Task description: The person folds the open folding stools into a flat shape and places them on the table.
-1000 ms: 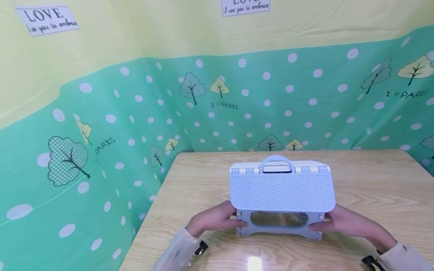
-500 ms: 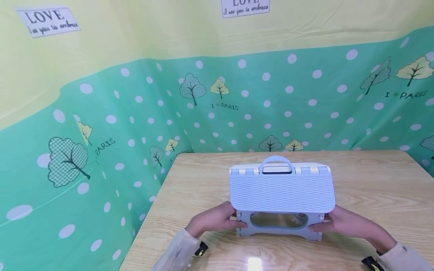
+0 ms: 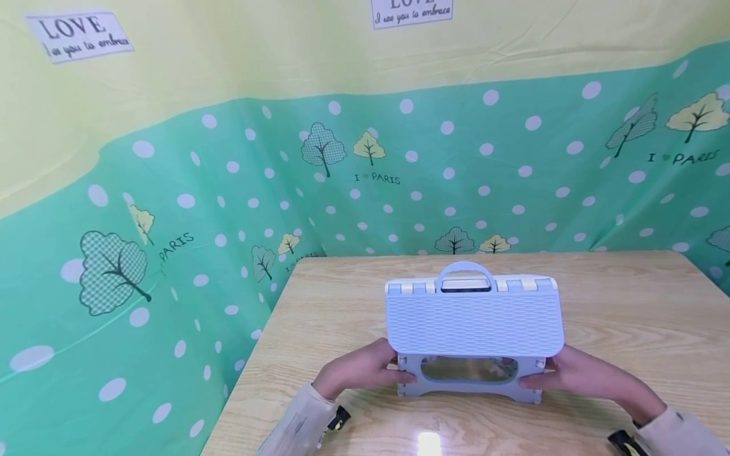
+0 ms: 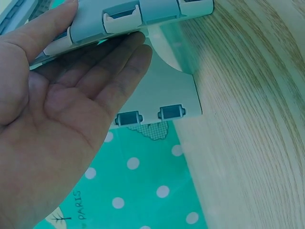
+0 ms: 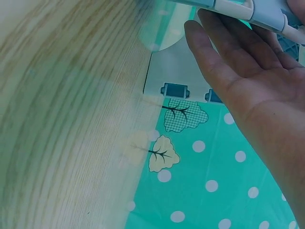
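Left hand and right hand pinch a pale-blue, weave-textured plastic stool by its oval-holed leg panel on a wood-grained tan table, unmoved since a second ago

A printed cloth hangs behind a pale wood-grained tabletop and along its left side, light yellow above and green below, with white dots, trees, "PARIS" lettering and "LOVE" panels. A bright patch of light glares on the tabletop's near part.
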{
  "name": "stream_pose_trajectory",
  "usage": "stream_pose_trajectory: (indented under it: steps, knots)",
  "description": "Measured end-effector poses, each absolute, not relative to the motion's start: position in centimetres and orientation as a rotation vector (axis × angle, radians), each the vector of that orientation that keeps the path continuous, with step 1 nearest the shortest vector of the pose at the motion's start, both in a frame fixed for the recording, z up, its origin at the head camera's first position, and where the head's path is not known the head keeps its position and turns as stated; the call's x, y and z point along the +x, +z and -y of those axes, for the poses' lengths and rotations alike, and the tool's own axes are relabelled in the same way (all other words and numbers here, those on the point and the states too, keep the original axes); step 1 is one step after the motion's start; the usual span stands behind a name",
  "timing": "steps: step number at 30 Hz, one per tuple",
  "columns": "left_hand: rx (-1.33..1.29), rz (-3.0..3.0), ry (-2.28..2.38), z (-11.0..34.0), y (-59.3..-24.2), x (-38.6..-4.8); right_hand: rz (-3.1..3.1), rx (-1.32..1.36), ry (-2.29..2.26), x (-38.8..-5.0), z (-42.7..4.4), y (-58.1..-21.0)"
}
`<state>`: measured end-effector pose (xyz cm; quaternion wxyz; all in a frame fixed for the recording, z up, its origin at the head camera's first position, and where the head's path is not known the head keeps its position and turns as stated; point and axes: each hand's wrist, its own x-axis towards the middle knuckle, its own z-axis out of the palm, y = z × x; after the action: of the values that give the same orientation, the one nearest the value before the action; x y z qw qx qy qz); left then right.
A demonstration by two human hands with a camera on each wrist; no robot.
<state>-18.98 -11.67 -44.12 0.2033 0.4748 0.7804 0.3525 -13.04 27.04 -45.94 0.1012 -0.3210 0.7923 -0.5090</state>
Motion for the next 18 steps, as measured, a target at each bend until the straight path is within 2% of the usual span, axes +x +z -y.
stream_pose_trajectory:
  steps: [18]
  knots:
    - [1.305,-2.181,0.977,11.62,-43.89,-18.84,-2.372,-0.962,-1.494,-12.92,-26.89,-45.82]
